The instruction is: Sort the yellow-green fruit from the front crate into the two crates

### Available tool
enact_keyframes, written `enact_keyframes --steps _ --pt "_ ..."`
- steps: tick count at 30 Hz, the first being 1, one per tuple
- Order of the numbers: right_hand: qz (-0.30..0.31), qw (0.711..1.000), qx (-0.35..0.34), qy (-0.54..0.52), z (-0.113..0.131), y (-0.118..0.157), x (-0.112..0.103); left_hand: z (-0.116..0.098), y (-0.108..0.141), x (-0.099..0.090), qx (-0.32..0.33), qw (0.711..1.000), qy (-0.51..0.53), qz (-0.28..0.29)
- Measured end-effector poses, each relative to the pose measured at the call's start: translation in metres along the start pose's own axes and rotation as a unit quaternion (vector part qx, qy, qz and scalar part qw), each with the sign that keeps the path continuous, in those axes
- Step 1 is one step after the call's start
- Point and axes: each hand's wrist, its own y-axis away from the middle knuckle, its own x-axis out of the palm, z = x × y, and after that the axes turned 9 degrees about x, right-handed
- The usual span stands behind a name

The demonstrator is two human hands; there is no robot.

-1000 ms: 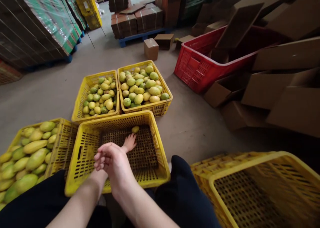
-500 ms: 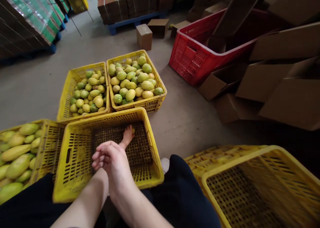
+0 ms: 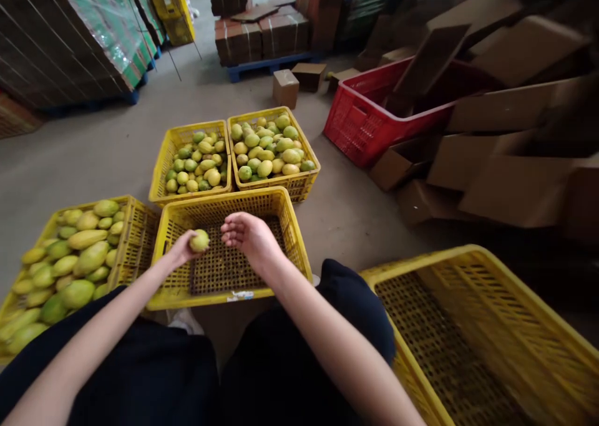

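Note:
My left hand [image 3: 182,249] is closed around a round yellow-green papaya [image 3: 199,241], above the left part of a yellow plastic crate [image 3: 229,298] in front of my knees. Only the crate's dark slotted bottom shows beneath it. To the right, my right hand [image 3: 250,236] hovers over the same crate, fingers loosely curled and apart, holding nothing. Just beyond stand two yellow crates of smaller, rounder papayas, one at the back left [image 3: 159,170] and one at the back right [image 3: 302,183]. Longer papayas fill another yellow crate [image 3: 135,232] on my left.
Another yellow crate [image 3: 421,376] stands by my right knee. A red crate [image 3: 349,117] with cardboard in it is at the back right, among heaped cardboard boxes [image 3: 505,176]. Bundled cardboard [image 3: 262,36] sits on a blue pallet [image 3: 243,70]. A small carton [image 3: 285,88] rests on the floor.
My left hand has moved left and come up from the crate's bottom with the papaya. My right hand has shifted right, uncrossing from the left arm. The view has tilted up and turned left.

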Motion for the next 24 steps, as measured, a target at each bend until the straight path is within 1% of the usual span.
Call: enact_keyframes --steps 1,2,3,4,5,6,7,8,9,10,11,12,13,14,15,16,18,19,21,24 --pt "0.010 0.999 -0.040 0.033 0.010 0.009 -0.001 -0.009 0.013 -0.014 -0.003 1.000 0.024 0.001" --pt "0.020 0.993 -0.096 0.069 0.021 0.019 -0.005 -0.017 0.026 -0.029 0.000 0.999 0.036 0.002" --pt "0.023 0.981 -0.160 0.109 0.035 0.030 -0.012 -0.024 0.039 -0.043 0.008 0.999 0.048 -0.006" --pt "0.010 0.962 -0.229 0.150 0.048 0.042 -0.023 -0.029 0.053 -0.057 0.014 0.997 0.077 -0.017" --pt "-0.031 0.937 -0.292 0.189 0.059 0.054 -0.038 -0.032 0.066 -0.071 0.016 0.995 0.092 -0.022" --pt "-0.101 0.906 -0.348 0.217 0.066 0.066 -0.057 -0.034 0.078 -0.084 0.024 0.994 0.103 -0.033" --pt "-0.186 0.869 -0.389 0.242 0.069 0.078 -0.080 -0.033 0.087 -0.097 0.037 0.992 0.109 -0.056" --pt "-0.286 0.823 -0.408 0.271 0.065 0.090 -0.106 -0.031 0.095 -0.107 0.046 0.991 0.114 -0.057" --pt "-0.392 0.768 -0.404 0.306 0.055 0.101 -0.134 -0.028 0.100 -0.116 0.051 0.990 0.112 -0.064" --pt "-0.476 0.717 -0.374 0.345 0.039 0.112 -0.163 -0.025 0.103 -0.122 0.058 0.990 0.108 -0.068" --pt "-0.538 0.676 -0.336 0.374 0.018 0.122 -0.192 -0.022 0.104 -0.126 0.062 0.990 0.106 -0.065" --pt "-0.565 0.660 -0.291 0.400 -0.006 0.132 -0.220 -0.021 0.104 -0.126 0.065 0.990 0.105 -0.061" --pt "-0.573 0.664 -0.236 0.418 -0.031 0.141 -0.246 -0.020 0.103 -0.125 0.066 0.990 0.110 -0.051" --pt "-0.575 0.675 -0.172 0.428 -0.056 0.149 -0.268 -0.021 0.103 -0.121 0.064 0.990 0.118 -0.039" --pt "-0.572 0.682 -0.115 0.441 -0.079 0.157 -0.287 -0.022 0.103 -0.116 0.062 0.990 0.126 -0.025" --pt "-0.576 0.675 -0.075 0.454 -0.098 0.164 -0.302 -0.025 0.104 -0.110 0.058 0.989 0.133 -0.012" --pt "-0.595 0.644 -0.006 0.481 -0.123 0.175 -0.320 -0.029 0.107 -0.099 0.052 0.989 0.140 0.009" --pt "-0.592 0.635 -0.001 0.496 -0.129 0.179 -0.324 -0.031 0.109 -0.094 0.050 0.989 0.141 0.016" --pt "-0.576 0.606 0.018 0.548 -0.133 0.183 -0.326 -0.033 0.113 -0.086 0.048 0.988 0.147 0.030" --pt "-0.551 0.551 0.054 0.625 -0.131 0.183 -0.323 -0.033 0.116 -0.077 0.042 0.985 0.159 0.050"
